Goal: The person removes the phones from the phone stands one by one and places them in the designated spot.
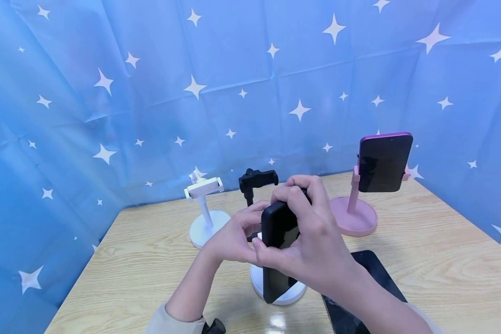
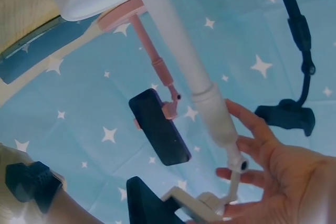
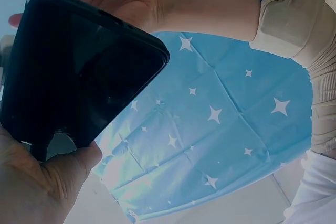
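Observation:
In the head view my right hand (image 1: 317, 236) grips a black smartphone (image 1: 273, 280) by its edges, thumb on the near side and fingers over the top. The phone stands tilted in front of a white phone stand, whose round base (image 1: 296, 294) shows below it. My left hand (image 1: 231, 236) is behind the phone. From the left wrist, the left hand's fingers curl round the upper neck of that white phone stand (image 2: 178, 45), near its hinge. There the stand's white clamp (image 2: 184, 200) lies right against the dark phone. Much of the stand is hidden in the head view.
Behind, on the wooden table (image 1: 146, 260), are another white phone stand (image 1: 207, 218) and a black phone stand (image 1: 259, 178). A pink phone stand (image 1: 355, 218) at the right carries a purple-edged phone (image 1: 384, 162). A black tablet (image 1: 380, 273) lies under my right forearm. A blue star-patterned curtain (image 1: 234, 55) hangs behind.

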Motion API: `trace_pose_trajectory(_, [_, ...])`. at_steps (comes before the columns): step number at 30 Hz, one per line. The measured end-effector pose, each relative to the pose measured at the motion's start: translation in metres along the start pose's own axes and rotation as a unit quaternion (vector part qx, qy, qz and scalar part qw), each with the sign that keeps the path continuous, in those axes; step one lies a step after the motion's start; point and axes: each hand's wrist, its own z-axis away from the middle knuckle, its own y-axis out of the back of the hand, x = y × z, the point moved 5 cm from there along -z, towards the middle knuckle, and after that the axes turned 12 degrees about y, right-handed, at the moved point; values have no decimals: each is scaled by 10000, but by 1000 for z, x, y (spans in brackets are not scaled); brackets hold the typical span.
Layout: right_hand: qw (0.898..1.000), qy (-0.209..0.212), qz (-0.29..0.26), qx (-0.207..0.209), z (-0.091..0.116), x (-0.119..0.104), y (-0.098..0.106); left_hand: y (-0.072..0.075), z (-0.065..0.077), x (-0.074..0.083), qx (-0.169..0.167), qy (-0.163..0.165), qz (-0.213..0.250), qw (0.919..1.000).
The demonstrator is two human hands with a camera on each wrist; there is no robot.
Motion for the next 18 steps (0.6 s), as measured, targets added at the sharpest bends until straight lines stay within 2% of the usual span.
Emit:
trace_pose_trajectory(3, [10000, -29, 11, -44, -5, -10, 10, -3, 0, 1, 164, -163, -48, 9997])
trace_pose_trajectory(6, [10000, 17, 86, -34, -1, -10, 20, -6, 1, 1, 343, -438, 34, 9984])
trace_pose_trajectory(9, [9993, 194, 320, 16, 2, -7, 34, -9, 1, 0, 729, -699, -299, 9944])
trace_pose_trajectory(11, [9984, 212, 532, 0, -4, -14, 47, -10, 1, 0, 1004, -807, -613, 9898])
trace_pose_trajectory(14, [9971, -56, 735, -166, -18, -33, 69, -11, 1, -1, 1222, -815, -795, 9860])
trace_pose_trajectory(18, [9888, -634, 1165, -680, -34, -50, 93, -11, 0, -1, 1241, -810, -631, 9869])
